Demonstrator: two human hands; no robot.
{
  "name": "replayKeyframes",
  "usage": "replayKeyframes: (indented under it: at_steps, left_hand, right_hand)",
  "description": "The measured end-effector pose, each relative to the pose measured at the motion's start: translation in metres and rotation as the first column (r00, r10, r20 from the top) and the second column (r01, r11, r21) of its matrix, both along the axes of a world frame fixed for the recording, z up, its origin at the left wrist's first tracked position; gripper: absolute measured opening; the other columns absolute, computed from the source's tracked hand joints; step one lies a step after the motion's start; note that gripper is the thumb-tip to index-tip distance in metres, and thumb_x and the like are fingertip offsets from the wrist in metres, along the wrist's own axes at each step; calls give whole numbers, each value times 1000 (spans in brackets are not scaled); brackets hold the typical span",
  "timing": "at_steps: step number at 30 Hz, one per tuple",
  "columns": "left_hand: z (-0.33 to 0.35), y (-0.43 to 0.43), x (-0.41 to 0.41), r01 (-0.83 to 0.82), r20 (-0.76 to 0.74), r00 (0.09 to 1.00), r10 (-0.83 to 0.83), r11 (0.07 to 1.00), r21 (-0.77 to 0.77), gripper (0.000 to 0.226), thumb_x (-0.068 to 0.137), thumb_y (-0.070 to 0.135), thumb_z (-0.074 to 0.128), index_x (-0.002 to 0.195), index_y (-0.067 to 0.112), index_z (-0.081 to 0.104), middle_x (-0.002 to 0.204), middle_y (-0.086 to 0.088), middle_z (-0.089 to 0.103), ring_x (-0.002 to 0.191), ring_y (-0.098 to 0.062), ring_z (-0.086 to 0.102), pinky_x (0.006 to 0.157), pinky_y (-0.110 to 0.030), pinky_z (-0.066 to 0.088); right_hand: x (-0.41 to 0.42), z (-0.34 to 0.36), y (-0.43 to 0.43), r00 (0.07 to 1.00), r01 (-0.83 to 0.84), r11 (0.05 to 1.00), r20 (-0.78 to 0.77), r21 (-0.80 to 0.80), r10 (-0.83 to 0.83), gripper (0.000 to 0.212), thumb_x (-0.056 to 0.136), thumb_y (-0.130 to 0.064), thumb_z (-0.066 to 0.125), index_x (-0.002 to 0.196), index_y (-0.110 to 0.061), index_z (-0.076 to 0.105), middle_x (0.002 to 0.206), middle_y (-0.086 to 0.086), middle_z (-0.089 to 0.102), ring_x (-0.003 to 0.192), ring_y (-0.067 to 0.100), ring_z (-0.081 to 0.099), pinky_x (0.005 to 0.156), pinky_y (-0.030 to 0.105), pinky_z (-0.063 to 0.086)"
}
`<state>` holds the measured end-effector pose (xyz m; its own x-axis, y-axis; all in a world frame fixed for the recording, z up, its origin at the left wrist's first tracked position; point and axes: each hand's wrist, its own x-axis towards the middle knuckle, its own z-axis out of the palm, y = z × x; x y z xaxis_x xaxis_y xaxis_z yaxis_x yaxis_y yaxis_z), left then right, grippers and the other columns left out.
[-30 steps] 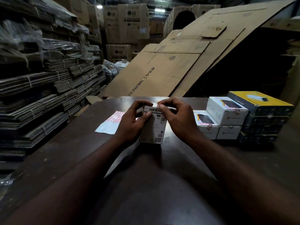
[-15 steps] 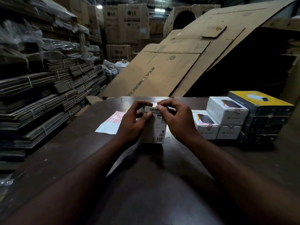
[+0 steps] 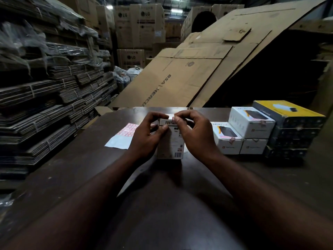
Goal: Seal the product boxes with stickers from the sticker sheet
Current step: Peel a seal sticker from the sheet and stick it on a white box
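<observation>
Warehouse stock surrounds you: big flattened cardboard sheets (image 3: 198, 73) lean behind the desk, tied bundles of folded cardboard (image 3: 54, 105) pile up on the left, and tall LG cartons (image 3: 142, 24) stand at the back. Your dark desk (image 3: 75, 170) runs away from you to its far edge. Near its far right corner sits a stack of dark boxes (image 3: 292, 139) with a yellow-faced box (image 3: 286, 110) on top. Just beside that stack, toward the middle, are white product boxes (image 3: 250, 121), one lying on two others, with small pinkish stickers showing on their edges. Toward the far left edge the sticker sheet (image 3: 124, 135) lies flat, its far half covered in red-printed stickers and its near half bare. Between the sheet and the white boxes, close to the far edge, the product box (image 3: 171, 145) you are sealing stands upright on the desk. Your left hand (image 3: 146, 138) grips its left side, fingers curled over the top and thumb pressed on the face toward you. Your right hand (image 3: 196, 136) is at the top edge, forefinger and thumb pinching a small sticker (image 3: 173, 118) against the box.
</observation>
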<state>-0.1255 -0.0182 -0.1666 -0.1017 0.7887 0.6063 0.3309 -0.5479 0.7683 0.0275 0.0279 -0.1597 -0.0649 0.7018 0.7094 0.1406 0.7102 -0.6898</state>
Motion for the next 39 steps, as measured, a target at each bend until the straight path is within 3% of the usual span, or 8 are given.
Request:
replayKeyframes:
  at_steps: [7,10,15,20,23,26,34,39]
  left_hand:
    - [0,0,1,3,10,1000,-3,1000,12,22,93,17,62,114,12,59,120,-3,64,100,-8,66,81,-16,53]
    - [0,0,1,8,11,1000,-8,1000,0,18,96,11,62,114,14,59,121,-3,63,99,-9,67,80,-18,54]
    - [0,-1,2,6,33,999,-6,1000,0,22,90,21,63,111,17,59,119,-1,65,101,-15,68,83,-27,57]
    - [0,-2,4,30,30,999,-31,999,21,19,94,1,60,111,8,56,116,-5,63,104,-3,66,82,-23,57]
    - [-2,-1,2,33,17,999,-34,999,37,21,94,0,60,110,11,57,117,-4,64,111,-5,64,85,-20,53]
    - [-4,1,0,52,26,998,-53,998,27,21,93,-1,61,112,8,57,117,-5,64,117,-8,62,90,-26,55]
    - [-2,0,1,76,49,996,-78,997,27,20,92,3,61,111,8,56,118,-7,63,118,-15,62,96,-48,55]
    - [0,-1,2,85,42,995,-86,996,33,22,87,14,63,109,14,58,119,-7,65,119,-19,62,99,-51,52]
  right_hand:
    - [-2,-2,-3,1000,17,999,-5,33,-17,8,90,-17,69,94,-10,71,96,-4,69,95,9,66,88,37,56]
    - [-1,-1,-4,1000,7,999,7,46,-7,6,89,-15,71,94,-11,71,96,-5,68,95,10,66,89,36,56]
    - [1,0,-6,1000,5,997,29,71,-8,6,87,-13,73,93,-12,70,96,-5,68,95,9,66,89,36,56]
    - [5,0,-5,998,-11,996,57,85,6,9,87,-13,74,95,-10,70,97,-4,67,96,9,65,88,35,56]
    - [7,0,-2,997,-24,994,75,103,16,10,87,-14,75,95,-10,71,97,-2,68,95,10,66,87,37,56]
    - [7,-1,1,997,-19,995,80,99,11,14,87,-18,75,98,-11,71,99,-2,68,97,9,66,86,38,56]
    - [2,-7,3,998,-60,986,-28,-157,56,33,81,-39,75,108,-21,70,118,-13,65,117,8,60,93,41,55]
    - [1,2,-4,942,-307,870,-250,-386,222,43,78,-28,75,118,-21,61,119,8,65,103,18,65,77,26,54]
